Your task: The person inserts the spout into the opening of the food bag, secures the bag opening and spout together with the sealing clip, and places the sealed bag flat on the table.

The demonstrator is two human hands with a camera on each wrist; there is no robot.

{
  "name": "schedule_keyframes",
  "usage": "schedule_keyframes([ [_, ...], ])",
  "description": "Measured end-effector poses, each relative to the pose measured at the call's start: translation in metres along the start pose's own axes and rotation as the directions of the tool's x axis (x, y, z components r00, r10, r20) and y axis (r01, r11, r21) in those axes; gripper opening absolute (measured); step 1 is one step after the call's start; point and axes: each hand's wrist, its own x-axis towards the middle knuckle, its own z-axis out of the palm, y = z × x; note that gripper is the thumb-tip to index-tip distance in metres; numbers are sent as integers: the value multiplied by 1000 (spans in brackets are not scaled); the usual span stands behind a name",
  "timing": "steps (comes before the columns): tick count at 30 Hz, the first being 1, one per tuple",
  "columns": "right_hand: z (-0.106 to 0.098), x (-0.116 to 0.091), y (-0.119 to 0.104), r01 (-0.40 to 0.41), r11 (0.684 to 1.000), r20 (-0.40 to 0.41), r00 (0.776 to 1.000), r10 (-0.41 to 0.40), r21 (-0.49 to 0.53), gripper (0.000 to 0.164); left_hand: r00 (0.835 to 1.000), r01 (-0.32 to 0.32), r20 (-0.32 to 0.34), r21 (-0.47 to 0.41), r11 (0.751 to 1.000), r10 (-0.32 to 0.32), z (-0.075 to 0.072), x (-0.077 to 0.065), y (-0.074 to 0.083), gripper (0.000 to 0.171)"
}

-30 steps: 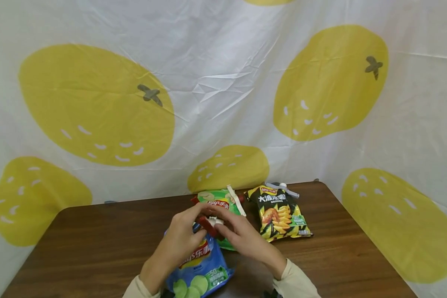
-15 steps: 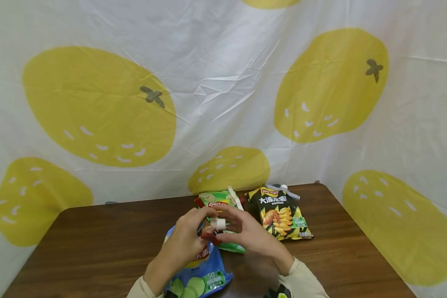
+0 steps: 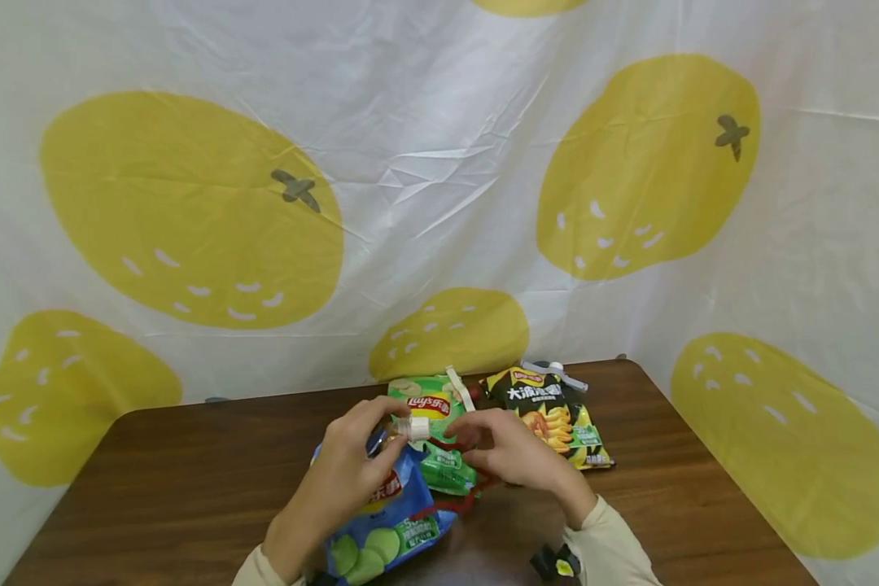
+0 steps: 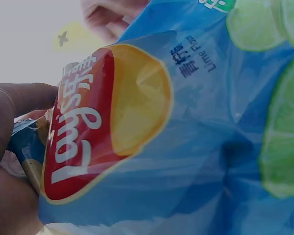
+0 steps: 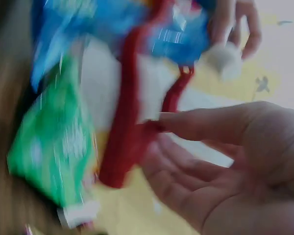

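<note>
My left hand [image 3: 347, 448] grips the gathered top of a blue Lay's chip bag [image 3: 388, 533]. A clear spout with a white cap [image 3: 418, 429] sticks out to the right between its thumb and fingers. In the left wrist view the bag front [image 4: 196, 127] fills most of the frame, hiding much of the grip. To the right, apart from the cap, my right hand [image 3: 516, 452] pinches a red bag clip [image 5: 130, 93]. The clip's two arms are spread apart in the right wrist view, where it is blurred.
Behind my hands lies a green Lay's bag [image 3: 447, 468] with a white clip [image 3: 459, 389]. At the right is a black chip bag [image 3: 545, 415] with a grey clip [image 3: 566, 375] at its top. A fruit-print curtain [image 3: 439, 195] hangs behind the brown table [image 3: 212, 480].
My hands were close together, with the red clip near the white cap. The right hand has drawn away to the right with the clip; the left hand has shifted slightly left with spout and bag.
</note>
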Motion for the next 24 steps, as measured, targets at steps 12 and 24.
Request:
schedule_keyframes([
  [12,2,-9,12,-75,957,180,975,129,-279,19,999,-36,-6,-1,999,36,-4,0,-2,31],
  [24,14,-6,-40,107,989,-147,985,-91,106,32,995,-48,90,28,998,46,0,0,7,37],
])
